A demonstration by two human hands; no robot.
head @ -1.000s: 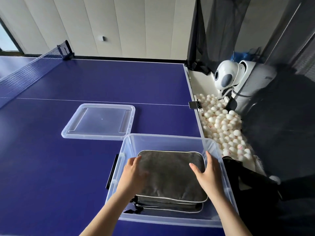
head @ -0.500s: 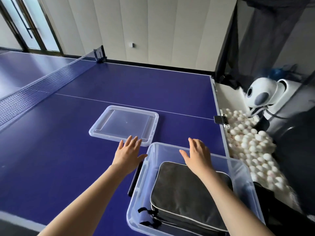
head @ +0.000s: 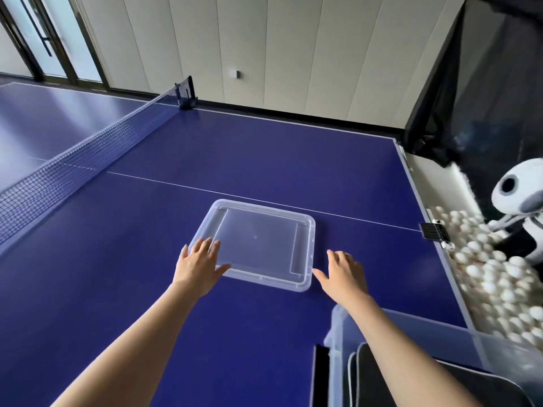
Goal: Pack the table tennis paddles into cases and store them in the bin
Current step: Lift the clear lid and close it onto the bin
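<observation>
A clear plastic bin lid (head: pixel 258 245) lies flat on the blue table. My left hand (head: pixel 199 264) lies with straight fingers on the lid's near left corner. My right hand (head: pixel 343 274) hovers with fingers spread just right of the lid's near right corner, holding nothing. The clear bin (head: pixel 458 336) stands at the bottom right, partly cut off by the frame. Inside it lies a dark grey paddle case (head: pixel 499 389) with white piping, crossed by my right forearm.
The net (head: pixel 88 154) runs across the table (head: pixel 264 160) at the left. Off the table's right edge sit a tray of several white balls (head: pixel 493 274) and a white ball-feeding machine (head: pixel 520 192) against black netting. A black strip (head: pixel 318 374) lies beside the bin.
Both hands left the case in the bin and reached forward to the lid. The view has lifted, pushing the bin to the bottom right corner.
</observation>
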